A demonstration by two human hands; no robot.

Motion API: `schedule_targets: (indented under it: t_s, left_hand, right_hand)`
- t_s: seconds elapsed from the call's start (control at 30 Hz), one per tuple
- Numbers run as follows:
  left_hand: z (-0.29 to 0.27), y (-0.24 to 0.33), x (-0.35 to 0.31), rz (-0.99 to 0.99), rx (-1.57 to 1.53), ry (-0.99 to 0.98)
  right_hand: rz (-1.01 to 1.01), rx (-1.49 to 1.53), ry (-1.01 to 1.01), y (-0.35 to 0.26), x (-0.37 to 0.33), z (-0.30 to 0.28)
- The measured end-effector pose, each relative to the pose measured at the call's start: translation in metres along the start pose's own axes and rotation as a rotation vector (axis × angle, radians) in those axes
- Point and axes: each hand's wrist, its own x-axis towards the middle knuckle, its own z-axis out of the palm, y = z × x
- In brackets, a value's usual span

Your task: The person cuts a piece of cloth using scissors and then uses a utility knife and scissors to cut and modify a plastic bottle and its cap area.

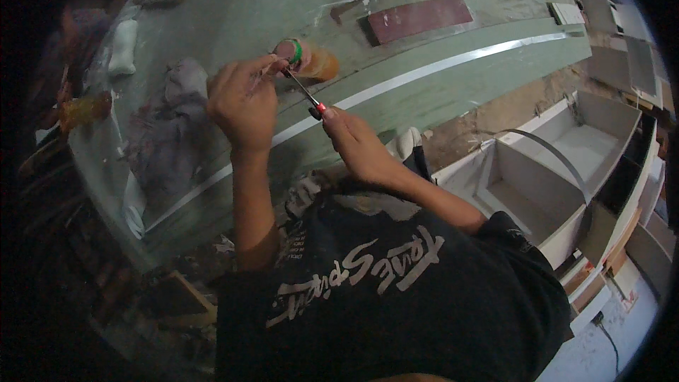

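My right hand [357, 143] is closed round the red and black handle of a slim tool with a thin metal shaft [303, 88]; it looks like a screwdriver, but its tip is hidden. The shaft points up and left to the fingertips of my left hand [244, 106]. Those fingers are pinched together, and a small dark bit shows at them, too small to name. Just beyond the fingertips is an orange bottle [322, 64] with a green ring and a pinkish end. Whether my left hand touches the bottle, I cannot tell.
A long pale strip [424, 66] runs across the green worktop [233, 0]. Farther back lies a dark red block [420, 20]. On the left are a grey cloth [170, 127] and a white bottle [124, 47]. White open boxes [530, 182] stand at the right, below the table edge.
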Motion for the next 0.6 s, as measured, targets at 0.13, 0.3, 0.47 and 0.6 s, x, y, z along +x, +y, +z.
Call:
schedule_targets:
  t_s: [0.13,0.3,0.47,0.6]
  left_hand:
    - [-0.006,-0.009,0.009,-0.025,0.024,0.001]
    - [-0.018,-0.005,0.033,-0.057,0.005,-0.01]
    - [-0.003,-0.034,0.024,-0.004,-0.062,0.025]
    - [-0.009,-0.028,0.019,-0.129,-0.184,0.049]
  right_hand:
    - [0.05,-0.109,-0.043,0.013,-0.008,-0.007]
    - [0.078,-0.092,0.07,0.001,-0.032,-0.025]
    - [0.143,0.226,0.158,-0.016,-0.023,-0.03]
    - [0.104,0.25,0.027,-0.03,0.012,-0.018]
